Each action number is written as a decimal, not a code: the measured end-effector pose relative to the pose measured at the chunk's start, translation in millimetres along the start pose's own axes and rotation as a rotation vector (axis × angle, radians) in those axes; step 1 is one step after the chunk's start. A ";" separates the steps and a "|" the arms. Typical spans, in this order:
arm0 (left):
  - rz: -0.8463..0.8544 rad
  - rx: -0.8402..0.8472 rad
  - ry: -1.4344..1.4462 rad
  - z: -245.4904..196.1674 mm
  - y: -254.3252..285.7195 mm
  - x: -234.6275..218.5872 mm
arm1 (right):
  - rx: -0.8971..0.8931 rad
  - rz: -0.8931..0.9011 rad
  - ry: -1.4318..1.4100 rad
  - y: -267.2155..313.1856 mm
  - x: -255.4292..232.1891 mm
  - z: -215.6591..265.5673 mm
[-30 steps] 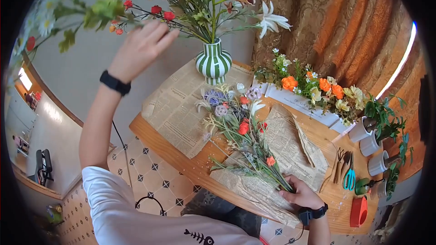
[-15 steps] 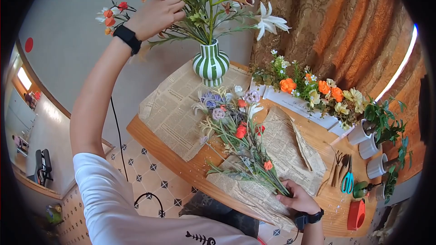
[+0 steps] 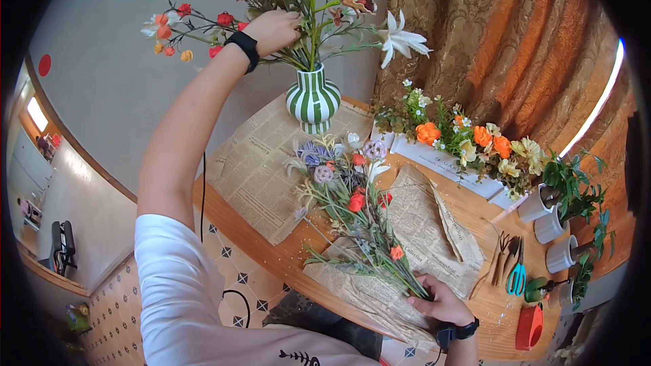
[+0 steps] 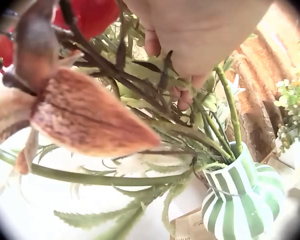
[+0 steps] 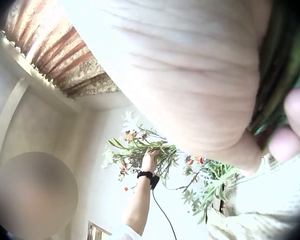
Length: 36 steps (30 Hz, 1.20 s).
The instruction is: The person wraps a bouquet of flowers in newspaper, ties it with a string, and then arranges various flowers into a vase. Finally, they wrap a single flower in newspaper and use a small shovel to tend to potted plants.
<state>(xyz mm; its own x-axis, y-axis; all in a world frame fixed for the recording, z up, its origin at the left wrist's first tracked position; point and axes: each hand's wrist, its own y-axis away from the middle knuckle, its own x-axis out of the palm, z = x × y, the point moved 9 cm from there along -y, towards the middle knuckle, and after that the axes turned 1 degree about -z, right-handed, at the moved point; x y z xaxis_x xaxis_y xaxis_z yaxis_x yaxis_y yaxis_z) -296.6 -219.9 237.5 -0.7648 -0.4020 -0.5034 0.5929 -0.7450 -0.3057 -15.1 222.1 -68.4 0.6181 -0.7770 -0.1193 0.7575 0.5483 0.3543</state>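
Observation:
A green-and-white striped vase (image 3: 313, 98) stands upright on newspaper and holds a tall spread of artificial flowers. Among the stems just above its neck, my left hand (image 3: 274, 30) has its fingers curled round a flower stem. Leaves and stems partly cover those fingertips in the left wrist view, where a brown-red petal (image 4: 90, 115) hangs large in front. At the near side of the table, my right hand (image 3: 441, 300) grips the lower stems of a bouquet (image 3: 356, 196) with purple, red and white blooms. This bouquet lies over crumpled newspaper, its heads toward the vase.
A box of orange and cream flowers (image 3: 481, 139) sits by the curtain. Several potted plants (image 3: 548, 224) line the right edge. Nearby lie scissors with teal handles (image 3: 516, 278), small garden tools (image 3: 502, 257) and a red object (image 3: 529, 327). Newspaper sheets (image 3: 271, 173) cover part of the wooden table.
My left hand has swung right and inward from the left, carrying a flowering stem into the vase's spread. My right hand keeps its grip on the bouquet stems.

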 end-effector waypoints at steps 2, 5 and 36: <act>0.024 -0.027 0.039 -0.8 0.6 15.3 | -0.006 0.001 0.017 -1.8 -2.4 -1.6; 0.111 -0.009 0.107 -16.6 0.2 33.6 | -0.037 0.018 0.017 -3.2 -2.7 -7.6; -0.168 -0.417 0.137 -105.1 22.1 -43.6 | 0.158 0.038 -0.229 -0.8 2.3 -20.0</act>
<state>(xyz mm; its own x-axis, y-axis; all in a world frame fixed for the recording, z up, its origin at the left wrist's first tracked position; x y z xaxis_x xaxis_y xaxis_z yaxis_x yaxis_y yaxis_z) -223.6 -163.0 167.8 -0.8349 -0.1994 -0.5131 0.5362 -0.5053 -0.6761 -10.0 226.1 -87.5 0.5684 -0.8161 0.1038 0.6810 0.5376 0.4972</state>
